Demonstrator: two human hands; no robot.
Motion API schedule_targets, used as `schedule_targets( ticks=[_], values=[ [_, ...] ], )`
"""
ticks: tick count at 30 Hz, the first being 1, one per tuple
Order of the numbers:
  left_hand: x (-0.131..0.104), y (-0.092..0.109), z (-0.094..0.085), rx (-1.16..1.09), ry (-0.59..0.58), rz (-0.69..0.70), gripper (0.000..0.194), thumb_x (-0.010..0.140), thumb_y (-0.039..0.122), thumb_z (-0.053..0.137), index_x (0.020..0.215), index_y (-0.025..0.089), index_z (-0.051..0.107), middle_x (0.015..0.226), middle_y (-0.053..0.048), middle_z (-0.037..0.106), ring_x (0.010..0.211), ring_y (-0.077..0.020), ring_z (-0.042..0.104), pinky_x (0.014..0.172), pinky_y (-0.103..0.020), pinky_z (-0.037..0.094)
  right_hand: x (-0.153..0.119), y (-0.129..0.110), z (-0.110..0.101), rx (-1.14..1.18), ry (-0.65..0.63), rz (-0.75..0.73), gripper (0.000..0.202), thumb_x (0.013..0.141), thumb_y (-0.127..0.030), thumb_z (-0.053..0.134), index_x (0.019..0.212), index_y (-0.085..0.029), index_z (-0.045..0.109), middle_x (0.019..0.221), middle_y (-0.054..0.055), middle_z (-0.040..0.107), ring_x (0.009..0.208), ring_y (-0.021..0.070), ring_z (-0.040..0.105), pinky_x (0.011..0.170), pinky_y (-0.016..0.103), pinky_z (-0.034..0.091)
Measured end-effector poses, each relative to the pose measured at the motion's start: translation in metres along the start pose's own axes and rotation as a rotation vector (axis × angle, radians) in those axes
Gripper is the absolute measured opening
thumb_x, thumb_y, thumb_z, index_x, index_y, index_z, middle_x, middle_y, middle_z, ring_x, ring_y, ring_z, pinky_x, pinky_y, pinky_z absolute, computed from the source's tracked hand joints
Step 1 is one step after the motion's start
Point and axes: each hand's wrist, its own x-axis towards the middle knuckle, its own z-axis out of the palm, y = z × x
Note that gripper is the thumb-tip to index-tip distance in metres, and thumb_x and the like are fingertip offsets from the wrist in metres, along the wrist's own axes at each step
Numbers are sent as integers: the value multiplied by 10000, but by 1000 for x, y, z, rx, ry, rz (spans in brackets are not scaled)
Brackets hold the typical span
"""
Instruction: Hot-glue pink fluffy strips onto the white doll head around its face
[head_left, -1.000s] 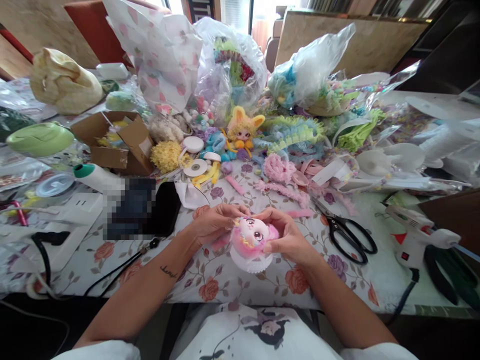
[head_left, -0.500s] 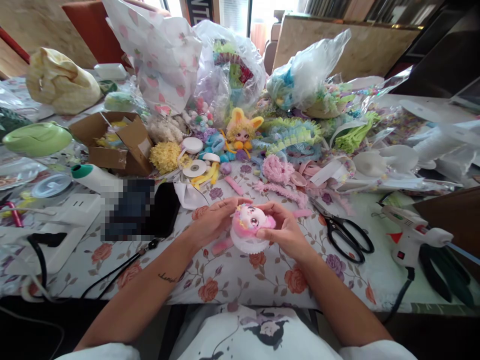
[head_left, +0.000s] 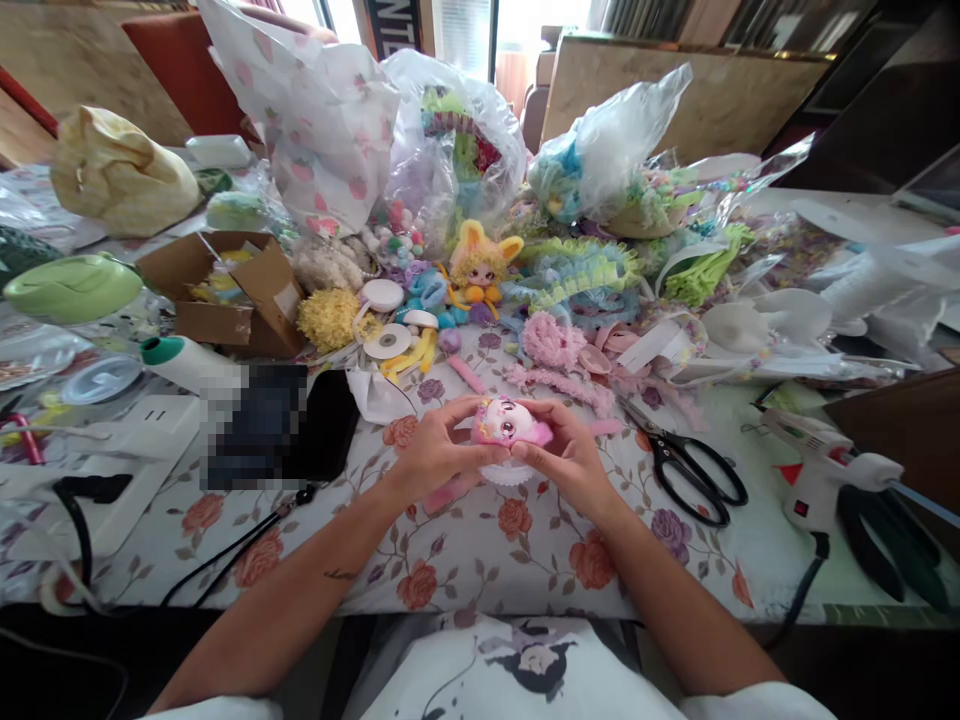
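1. Your left hand (head_left: 441,452) and right hand (head_left: 576,458) both grasp a small pink doll head (head_left: 501,420), one from each side; your thumbs (head_left: 484,458) nearly meet at its near edge; the rest of each hand curves along its flank.
2. The doll head is centred in front of you, between your palms, above a flowered tablecloth (head_left: 480,575); you cannot tell from here whether it rests on the cloth.
3. It looks roughly round, with no clear long axis; its face points upward, one eye beyond the other, so the eye line runs away from you; neither hand is nearer, since both touch it.
4. A white scalloped frill (head_left: 511,474) shows below your thumbs; whether it is joined on cannot be told.
5. A pink strip (head_left: 444,496) lies beside your left hand; black-handled scissors (head_left: 661,436) lie to the right of your right hand.
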Motion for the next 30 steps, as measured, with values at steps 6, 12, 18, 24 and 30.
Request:
schedule_targets(
  ticks=[6,12,18,24,30],
  values=[
    [-1,-7,1,-49,24,73,381,677,305,795,1019,161,704,1113,-70,620,1021,-236,604,822,-277,518,-4,3,-1,5,-10,-54,361,785,-285,733,1126,-261,617,1125,38,642,1048,227,592,904,347,467],
    [1,-9,1,-84,15,73,357,689,284,784,1014,162,704,1137,-77,588,1039,-244,584,838,-290,497,-2,3,0,-8,-5,-48,378,779,-296,737,1134,-252,614,1138,43,639,1049,224,591,896,338,470],
    [2,-5,-1,-136,-30,33,472,683,264,771,1132,188,650,1193,-88,574,1092,-271,558,873,-312,476,-1,-2,1,1,11,0,359,777,-339,733,1102,-234,621,1102,56,647,984,221,597,812,325,493],
    [2,-3,0,-83,36,-18,403,664,302,786,1033,169,691,1160,-86,603,1073,-273,564,873,-316,461,1,-3,-2,4,10,48,365,769,-379,732,1087,-228,633,1056,49,663,936,209,611,767,306,503],
    [8,6,5,-355,-144,-202,694,670,265,800,1291,232,491,1160,-87,617,1011,-251,601,782,-321,496,13,-11,-13,57,-64,114,375,815,-443,668,1132,-245,642,1128,55,658,950,212,628,722,287,515]
  ],
)
